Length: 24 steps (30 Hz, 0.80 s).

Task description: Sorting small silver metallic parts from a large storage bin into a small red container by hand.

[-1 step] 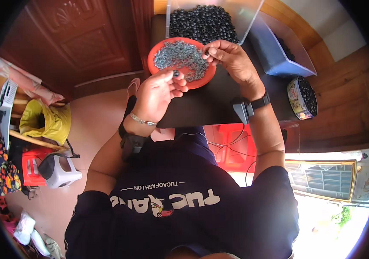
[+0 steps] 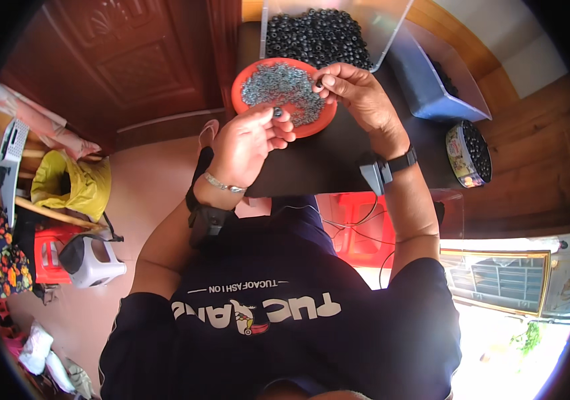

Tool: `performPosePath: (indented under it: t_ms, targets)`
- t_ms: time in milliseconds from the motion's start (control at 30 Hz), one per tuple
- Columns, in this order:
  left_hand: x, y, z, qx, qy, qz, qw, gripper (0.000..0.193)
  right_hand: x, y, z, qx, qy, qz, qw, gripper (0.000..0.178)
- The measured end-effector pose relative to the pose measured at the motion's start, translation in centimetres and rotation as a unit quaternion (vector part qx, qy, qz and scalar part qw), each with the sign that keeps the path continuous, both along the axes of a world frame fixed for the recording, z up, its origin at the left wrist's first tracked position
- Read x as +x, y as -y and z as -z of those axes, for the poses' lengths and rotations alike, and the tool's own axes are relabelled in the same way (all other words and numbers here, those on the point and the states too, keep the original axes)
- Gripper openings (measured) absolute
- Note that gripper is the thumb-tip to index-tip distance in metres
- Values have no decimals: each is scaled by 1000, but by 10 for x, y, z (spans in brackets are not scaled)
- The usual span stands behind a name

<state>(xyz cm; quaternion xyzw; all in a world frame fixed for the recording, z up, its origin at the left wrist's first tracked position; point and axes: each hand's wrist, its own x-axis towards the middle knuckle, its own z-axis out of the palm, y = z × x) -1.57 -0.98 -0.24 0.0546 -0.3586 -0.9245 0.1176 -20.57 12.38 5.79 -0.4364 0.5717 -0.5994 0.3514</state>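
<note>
My left hand (image 2: 243, 145) is palm up at the near edge of an orange-red dish (image 2: 237, 100). Between its thumb and fingertips it pinches a small black round piece (image 2: 277, 113), with a shiny spot at its middle. At the dish's right rim, my right hand (image 2: 363, 100) is closed in a pinch on another small dark piece (image 2: 319, 83), mostly covered by the fingers. Many small silvery metal parts (image 2: 271, 83) lie in the dish, too small to name surely. Behind it, a clear plastic bin (image 2: 386, 40) holds many black round pieces (image 2: 315, 37) with holes.
Right of the dish on the dark tabletop (image 2: 338, 157) stand a bluish plastic bin (image 2: 425, 93) with dark contents and a round patterned tin (image 2: 458, 155) full of black pieces. A red stool (image 2: 358, 227) and loose cables are below the table edge. A yellow bag (image 2: 88, 183) hangs at left.
</note>
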Motion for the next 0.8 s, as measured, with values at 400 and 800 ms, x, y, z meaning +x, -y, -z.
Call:
performPosePath:
  t_ms: [400, 800]
  targets:
    - [5, -2, -7, -23, -7, -11, 1000, 27, 40, 13, 7, -16, 115, -16, 993, 18]
    - [6, -4, -6, -17, -6, -12, 1000, 27, 51, 14, 9, -56, 14, -16, 998, 16]
